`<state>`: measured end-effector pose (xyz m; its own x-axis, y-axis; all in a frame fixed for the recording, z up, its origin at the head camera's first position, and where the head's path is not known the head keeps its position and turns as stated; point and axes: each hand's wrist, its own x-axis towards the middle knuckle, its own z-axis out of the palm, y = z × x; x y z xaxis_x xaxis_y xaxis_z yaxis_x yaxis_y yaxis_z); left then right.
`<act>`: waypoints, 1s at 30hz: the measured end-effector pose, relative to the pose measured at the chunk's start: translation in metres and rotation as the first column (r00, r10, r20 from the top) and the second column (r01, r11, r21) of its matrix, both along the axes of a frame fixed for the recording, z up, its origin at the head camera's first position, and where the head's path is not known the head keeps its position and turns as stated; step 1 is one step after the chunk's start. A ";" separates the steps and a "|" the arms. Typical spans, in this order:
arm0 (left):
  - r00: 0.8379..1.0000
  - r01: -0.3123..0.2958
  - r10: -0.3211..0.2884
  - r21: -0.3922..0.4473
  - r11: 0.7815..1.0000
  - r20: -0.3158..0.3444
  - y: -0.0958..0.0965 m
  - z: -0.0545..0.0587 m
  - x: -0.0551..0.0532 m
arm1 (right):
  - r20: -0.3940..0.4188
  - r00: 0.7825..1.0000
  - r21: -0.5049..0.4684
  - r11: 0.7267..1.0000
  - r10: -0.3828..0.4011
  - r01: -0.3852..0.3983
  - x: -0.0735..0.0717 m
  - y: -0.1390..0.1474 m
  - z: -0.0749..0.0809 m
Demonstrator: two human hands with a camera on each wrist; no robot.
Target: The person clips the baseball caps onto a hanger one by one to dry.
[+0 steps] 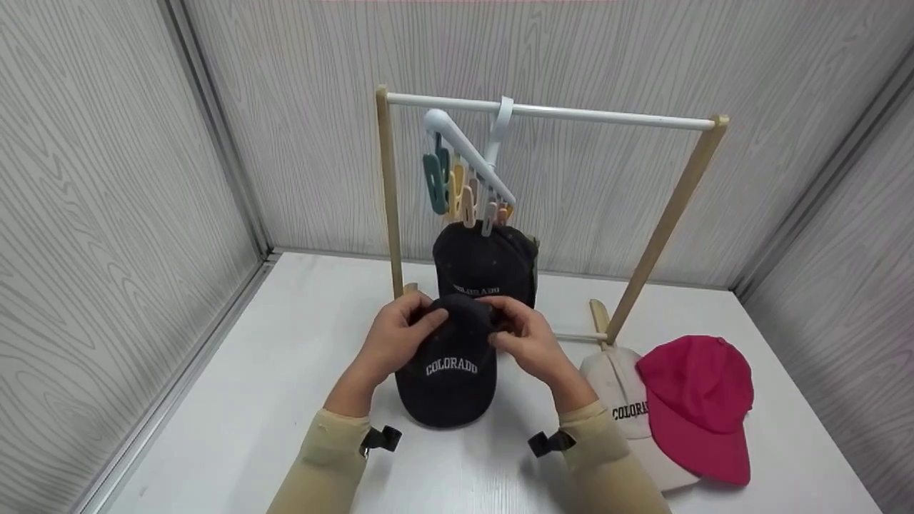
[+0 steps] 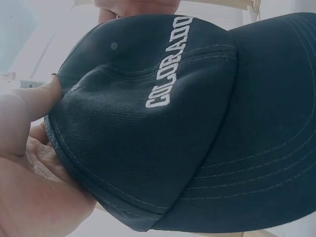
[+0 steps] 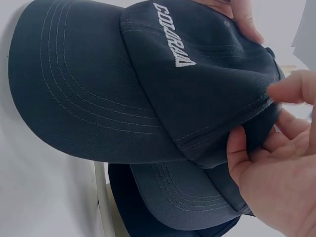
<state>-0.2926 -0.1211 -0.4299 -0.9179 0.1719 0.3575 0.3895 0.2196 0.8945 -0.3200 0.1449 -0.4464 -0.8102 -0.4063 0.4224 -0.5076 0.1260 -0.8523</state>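
Observation:
Between both hands a black baseball cap (image 1: 457, 396) with white COLORADO lettering is held up, brim toward the person. The left hand (image 1: 394, 335) grips the crown's left edge, its thumb on the outside in the left wrist view. On the opposite side the right hand (image 1: 527, 337) holds the crown's edge, with fingers behind the fabric in the right wrist view. Just behind hangs another black COLORADO cap (image 1: 482, 257), under the clothespins (image 1: 468, 207) of a white hanger (image 1: 464, 146). Part of this cap is hidden behind the held one.
A rack with a white rail (image 1: 607, 116) and wooden posts (image 1: 668, 228) carries the hanger. At the right of the white table (image 1: 235, 400) a red cap (image 1: 703, 400) lies partly over a beige cap (image 1: 614, 378). Grey wood-grain panels (image 1: 300, 128) enclose the table.

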 end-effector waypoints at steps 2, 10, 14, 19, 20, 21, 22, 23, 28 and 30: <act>1.000 0.004 -0.004 0.000 1.000 -0.003 0.000 0.000 0.000 | -0.006 1.000 0.009 1.000 -0.017 0.017 0.000 0.000 -0.001; 1.000 0.023 -0.023 -0.003 1.000 0.006 0.001 -0.001 -0.002 | 0.011 0.999 -0.024 0.999 -0.049 0.049 0.000 -0.005 -0.001; 0.999 0.039 -0.040 0.024 0.999 0.021 0.001 -0.002 -0.002 | 0.036 0.999 -0.045 0.998 -0.032 0.034 0.000 -0.005 0.000; 0.997 0.068 -0.070 0.057 0.996 0.027 0.001 -0.003 -0.003 | 0.058 0.998 -0.077 0.997 -0.008 0.013 -0.001 -0.005 0.001; 0.997 0.075 -0.076 0.061 0.995 0.026 0.001 -0.003 -0.003 | 0.060 0.998 -0.081 0.997 -0.005 0.010 -0.001 -0.004 0.001; 0.996 0.082 -0.084 0.066 0.994 0.026 0.001 -0.003 -0.003 | 0.060 0.998 -0.084 0.996 -0.003 0.008 -0.001 -0.004 0.001; 0.995 0.089 -0.092 0.072 0.993 0.026 0.000 -0.003 -0.003 | 0.060 0.998 -0.086 0.996 -0.003 0.008 -0.001 -0.004 0.001; 0.995 0.096 -0.099 0.076 0.992 0.027 0.000 -0.003 -0.003 | 0.061 0.998 -0.088 0.996 -0.001 0.007 -0.001 -0.004 0.001; 0.989 0.140 -0.145 0.095 0.986 0.042 -0.001 -0.003 -0.003 | 0.065 0.998 -0.091 0.996 0.005 0.001 -0.002 -0.002 0.000; 0.986 0.152 -0.157 0.099 0.983 0.047 -0.002 -0.003 -0.002 | 0.067 0.998 -0.091 0.996 0.006 0.000 -0.002 -0.002 0.000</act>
<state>-0.2946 -0.1233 -0.4328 -0.9013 0.2809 0.3297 0.3627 0.0732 0.9290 -0.3220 0.1432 -0.4461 -0.8365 -0.3712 0.4030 -0.4495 0.0444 -0.8922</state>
